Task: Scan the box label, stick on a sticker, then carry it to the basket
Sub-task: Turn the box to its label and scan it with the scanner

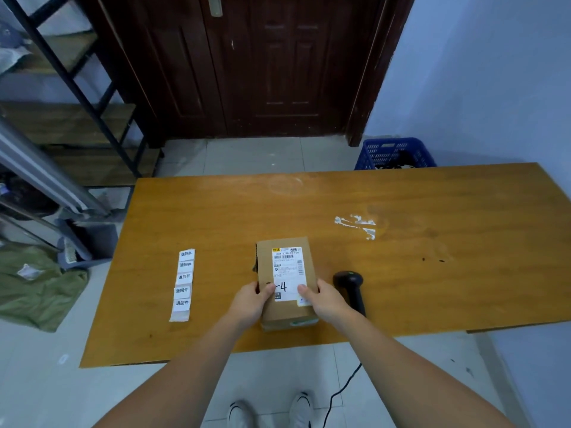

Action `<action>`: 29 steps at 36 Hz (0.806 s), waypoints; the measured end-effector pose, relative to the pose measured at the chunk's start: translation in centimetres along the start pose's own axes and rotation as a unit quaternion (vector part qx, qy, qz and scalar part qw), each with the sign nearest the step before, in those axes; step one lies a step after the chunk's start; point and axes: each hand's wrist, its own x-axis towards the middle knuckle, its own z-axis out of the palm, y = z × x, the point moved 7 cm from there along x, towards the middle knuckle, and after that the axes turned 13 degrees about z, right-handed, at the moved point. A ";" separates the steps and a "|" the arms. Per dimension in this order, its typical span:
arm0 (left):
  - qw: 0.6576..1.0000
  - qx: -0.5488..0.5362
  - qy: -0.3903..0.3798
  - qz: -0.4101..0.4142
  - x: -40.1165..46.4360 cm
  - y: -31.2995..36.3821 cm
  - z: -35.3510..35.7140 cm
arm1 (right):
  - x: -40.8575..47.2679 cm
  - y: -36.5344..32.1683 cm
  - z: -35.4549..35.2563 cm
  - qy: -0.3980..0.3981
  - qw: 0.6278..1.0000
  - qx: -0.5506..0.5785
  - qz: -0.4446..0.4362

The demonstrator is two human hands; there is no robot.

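Observation:
A small cardboard box (285,261) lies on the wooden table (401,273), its white shipping label (287,264) facing up with a barcode and a handwritten "4". My left hand (251,299) grips the box's near left edge, thumb on top. My right hand (323,299) grips its near right edge, thumb on the label. A strip of several white stickers (183,282) lies left of the box. A black handheld scanner (352,288) rests on the table just right of my right hand. The blue plastic basket (394,154) stands on the floor beyond the table's far right edge.
A dark wooden door (247,66) is behind the table. Metal shelving (71,118) and a green sack (34,285) stand to the left. White tape residue (358,225) marks the tabletop. The scanner's cable (340,393) hangs down past the table's near edge.

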 end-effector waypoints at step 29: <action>0.994 0.099 0.036 -0.007 1.1 -1.2 0.1 | 3.4 7.2 -8.5 0.126 0.988 -0.002 0.087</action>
